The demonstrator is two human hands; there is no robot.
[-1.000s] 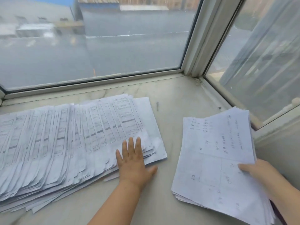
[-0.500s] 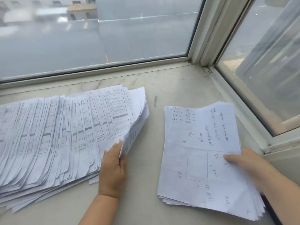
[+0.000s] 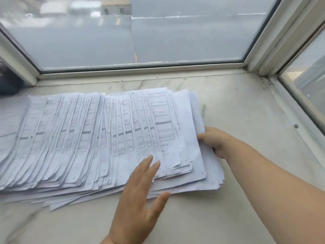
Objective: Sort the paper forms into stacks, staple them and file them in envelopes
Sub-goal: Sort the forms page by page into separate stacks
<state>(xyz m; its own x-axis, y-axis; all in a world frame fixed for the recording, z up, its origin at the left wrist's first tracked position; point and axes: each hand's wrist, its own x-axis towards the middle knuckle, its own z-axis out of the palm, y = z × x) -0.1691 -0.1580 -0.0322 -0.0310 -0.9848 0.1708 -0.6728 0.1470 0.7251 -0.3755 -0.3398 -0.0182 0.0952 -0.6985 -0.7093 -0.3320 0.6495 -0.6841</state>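
A long fanned spread of printed paper forms (image 3: 91, 136) lies across the marble sill (image 3: 246, 120) from the far left to the middle. A thicker stack of sheets (image 3: 213, 178) lies tucked under the spread's right end, its edges showing at the right and bottom. My left hand (image 3: 140, 196) hovers flat with straight fingers over the spread's near right corner, fingertips at the paper. My right hand (image 3: 215, 140) grips the right edge of the sheets, thumb on top and fingers beneath.
Window frames (image 3: 140, 67) close off the sill at the back and along the right side (image 3: 299, 111). A dark object (image 3: 8, 81) sits at the far left edge. Bare marble shows to the right and in front of the papers.
The separate stack my right hand held on the right has been slid left under the fanned spread's lifted end. My left hand let go of that end and now lies flat over it.
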